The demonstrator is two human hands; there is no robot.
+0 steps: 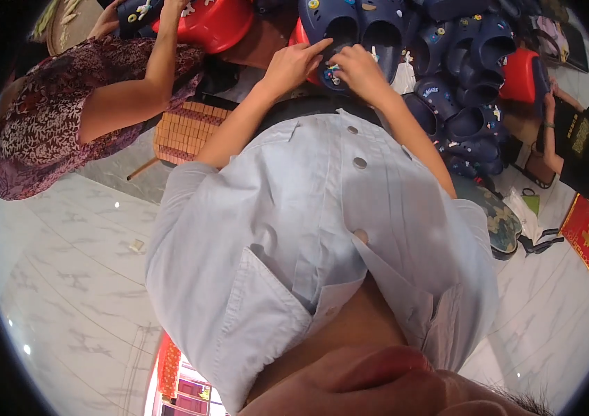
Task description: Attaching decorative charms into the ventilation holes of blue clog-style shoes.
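Note:
A navy foam clog [330, 26] lies in front of me, toe away, with small coloured charms on it. My left hand [295, 68] grips its left side, index finger stretched over the opening and the other fingers bent at the edge. My right hand [362, 73] is closed, its fingertips pressed down at the clog's heel end beside several small charms [334, 75]. What the right fingers pinch is too small to make out. A second navy clog [382, 35] lies right beside it on the right.
A pile of navy clogs [464, 62] rises at the right. Red plastic stools [222, 26] stand around. A person in a patterned dress [93, 104] works at left, another in black [579, 132] at far right. A slatted bamboo seat [190, 132] is near my left elbow.

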